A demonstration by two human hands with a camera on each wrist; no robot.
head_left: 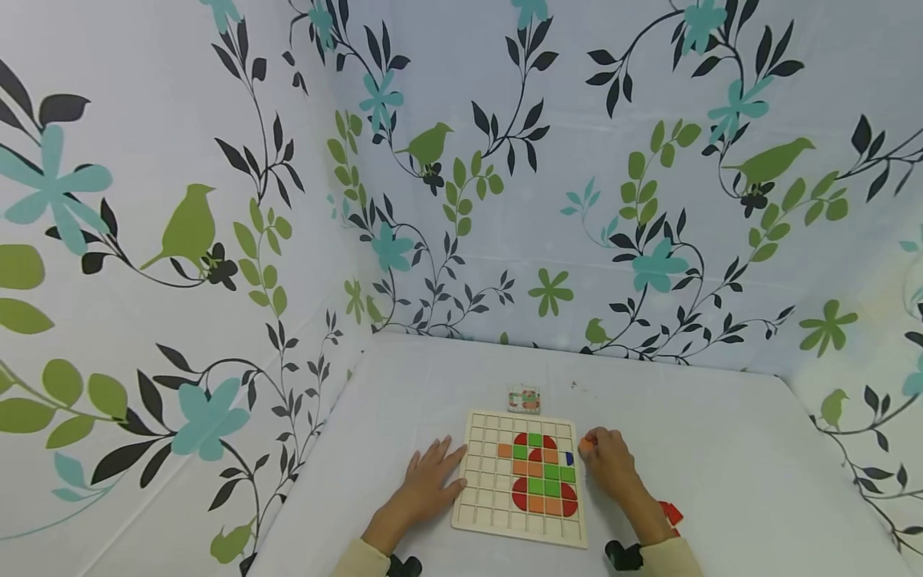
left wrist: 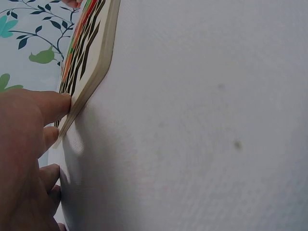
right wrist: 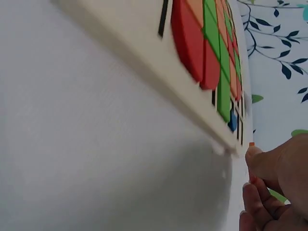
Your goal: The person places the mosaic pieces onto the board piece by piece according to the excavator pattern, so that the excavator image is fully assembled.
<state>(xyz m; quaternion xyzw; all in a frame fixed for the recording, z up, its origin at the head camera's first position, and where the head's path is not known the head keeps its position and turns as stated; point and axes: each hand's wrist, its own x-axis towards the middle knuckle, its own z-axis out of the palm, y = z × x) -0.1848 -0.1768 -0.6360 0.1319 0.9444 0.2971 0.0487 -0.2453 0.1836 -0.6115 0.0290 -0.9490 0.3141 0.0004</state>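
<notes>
A wooden grid board (head_left: 479,526) lies flat on the white table, with red, green and orange pieces set in its right half. A small blue piece (head_left: 570,458) sits near the board's right edge. My left hand (head_left: 427,483) rests at the left side with its fingers spread; in the left wrist view the thumb (left wrist: 55,106) touches the board's edge. Just off the right edge, my right hand (head_left: 611,465) pinches an orange piece (head_left: 586,445) between thumb and fingers. Only a sliver of that piece shows in the right wrist view, so its full shape is hidden.
Behind the board lies a small card (head_left: 524,399) with a coloured pattern. Several loose red pieces (head_left: 671,513) lie beside the right forearm, partly hidden by it. A patterned cloth (head_left: 447,264) with leaves and birds hangs around the table's back and left.
</notes>
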